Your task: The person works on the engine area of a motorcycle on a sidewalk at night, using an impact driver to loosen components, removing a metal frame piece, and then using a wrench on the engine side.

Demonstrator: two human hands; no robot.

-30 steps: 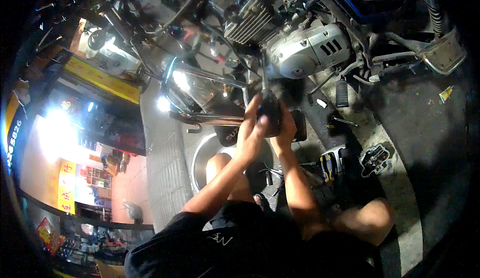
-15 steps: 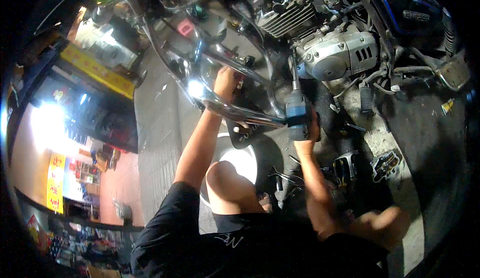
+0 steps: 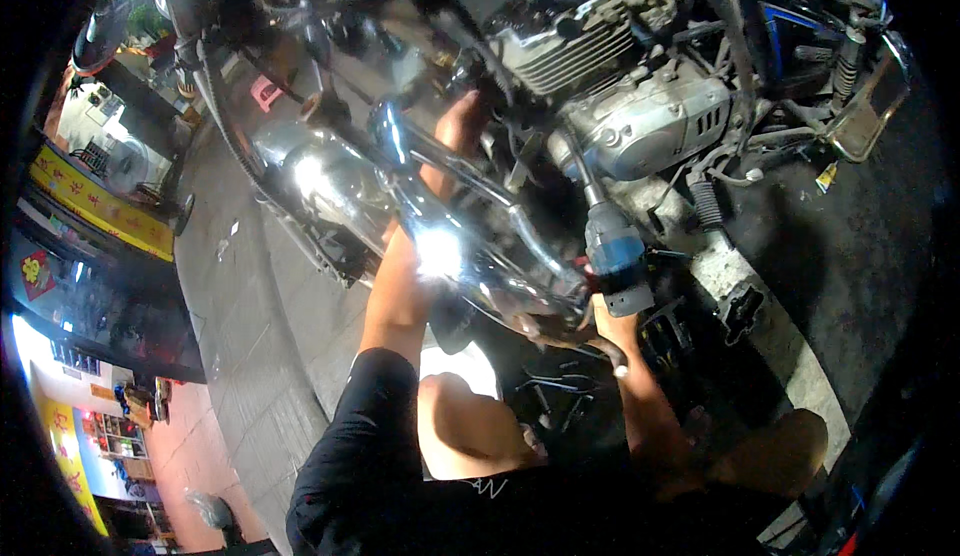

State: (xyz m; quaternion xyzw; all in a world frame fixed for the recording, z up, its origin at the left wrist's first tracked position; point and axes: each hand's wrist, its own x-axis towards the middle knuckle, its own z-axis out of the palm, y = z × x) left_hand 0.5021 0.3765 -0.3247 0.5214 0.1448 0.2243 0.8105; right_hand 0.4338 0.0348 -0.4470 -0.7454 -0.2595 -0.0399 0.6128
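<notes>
My right hand [image 3: 612,324] grips a dark blue-grey cordless impact wrench [image 3: 616,256]. Its long extension [image 3: 588,181] reaches up to the lower front of the motorcycle engine [image 3: 640,121], beside the silver side cover. My left arm passes behind bright chrome tubing [image 3: 510,218], which looks like a crash bar. Beyond that tubing, my left hand [image 3: 462,121] is near dark parts in front of the engine; its fingers are blurred and partly hidden. A shiny chrome curved part [image 3: 325,181] lies left of the tubing.
Dark tools [image 3: 560,386] are scattered on the ground below, by a white round basin [image 3: 460,366]. A dirty metal part [image 3: 740,308] rests on the pale strip. A pink stool [image 3: 266,94] stands farther off. Cables hang along the chrome part.
The view has shifted, and the chrome tubing appears larger and nearer. The wrench looks more tilted, its extension still toward the engine. My left hand appears farther forward behind the tubing.
</notes>
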